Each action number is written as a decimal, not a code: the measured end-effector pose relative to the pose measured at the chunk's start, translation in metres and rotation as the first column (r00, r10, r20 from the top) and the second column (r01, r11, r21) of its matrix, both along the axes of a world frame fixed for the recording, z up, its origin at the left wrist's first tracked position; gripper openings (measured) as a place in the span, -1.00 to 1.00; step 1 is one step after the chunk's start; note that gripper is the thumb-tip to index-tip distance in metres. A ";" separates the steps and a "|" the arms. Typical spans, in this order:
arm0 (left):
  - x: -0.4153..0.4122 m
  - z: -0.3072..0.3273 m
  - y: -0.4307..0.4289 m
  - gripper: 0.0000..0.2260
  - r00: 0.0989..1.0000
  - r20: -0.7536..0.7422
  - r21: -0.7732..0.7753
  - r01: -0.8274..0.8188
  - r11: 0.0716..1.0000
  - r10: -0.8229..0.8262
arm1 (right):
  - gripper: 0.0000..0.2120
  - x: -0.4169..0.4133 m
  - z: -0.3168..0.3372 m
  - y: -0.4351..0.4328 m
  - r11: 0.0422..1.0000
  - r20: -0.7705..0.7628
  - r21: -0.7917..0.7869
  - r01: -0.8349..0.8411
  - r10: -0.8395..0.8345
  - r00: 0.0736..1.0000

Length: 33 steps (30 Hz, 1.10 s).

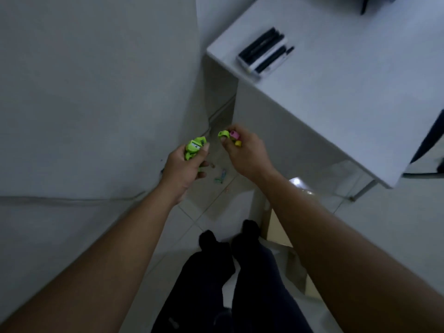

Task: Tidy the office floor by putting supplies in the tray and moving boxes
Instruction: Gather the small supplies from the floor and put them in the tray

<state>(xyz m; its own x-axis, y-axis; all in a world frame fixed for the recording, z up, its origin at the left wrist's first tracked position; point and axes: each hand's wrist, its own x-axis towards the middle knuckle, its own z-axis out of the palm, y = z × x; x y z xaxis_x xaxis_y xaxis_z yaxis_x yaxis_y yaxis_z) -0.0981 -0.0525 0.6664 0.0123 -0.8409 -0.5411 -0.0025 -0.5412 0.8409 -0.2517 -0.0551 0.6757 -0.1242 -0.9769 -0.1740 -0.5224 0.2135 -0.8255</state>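
My left hand (185,168) grips a bunch of small bright green supplies (194,147), probably clips or sharpeners. My right hand (245,152) pinches several small pieces: a green one (223,134), a pink one (234,135) and a yellow one (237,143). Both hands hover above the tiled floor, close together. On the floor between them lie a few small greenish items (221,177), blurred. A clear tray (265,52) holding black markers sits on the white desk's near corner.
The white desk (348,92) fills the upper right, its side panel dropping to the floor. A grey wall (84,92) with a cable along it is at the left. My dark-trousered legs (228,272) stand below. A cardboard edge (276,229) shows by the desk.
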 end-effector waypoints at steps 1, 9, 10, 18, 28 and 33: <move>-0.003 0.012 0.000 -0.80 1.000 0.000 -0.005 -0.011 1.000 0.011 | -0.85 -0.001 0.014 0.003 1.000 -0.009 0.004 -0.013 0.013 1.000; -0.031 0.073 -0.023 -0.89 0.992 -0.068 -0.080 0.099 0.992 -0.104 | -0.86 -0.028 0.073 -0.003 0.997 0.033 0.008 0.071 -0.071 0.997; -0.034 0.075 -0.030 -0.86 0.990 -0.063 -0.086 0.117 0.989 -0.122 | -0.88 -0.034 0.074 -0.009 0.998 0.027 0.012 0.058 -0.058 0.998; -0.069 0.064 -0.120 -0.74 0.995 0.027 -0.089 0.095 0.991 -0.093 | -0.81 -0.098 0.054 -0.108 0.999 -0.110 0.040 -0.002 0.007 0.994; -0.119 0.037 -0.198 -0.84 0.995 0.087 -0.017 -0.055 0.998 0.056 | -0.76 -0.133 0.033 -0.228 0.944 -0.147 0.286 -0.162 0.211 0.966; -0.127 0.026 -0.216 -0.93 0.993 0.099 0.008 -0.060 0.998 0.059 | -0.72 -0.131 0.018 -0.257 0.922 -0.174 0.338 -0.187 0.257 0.951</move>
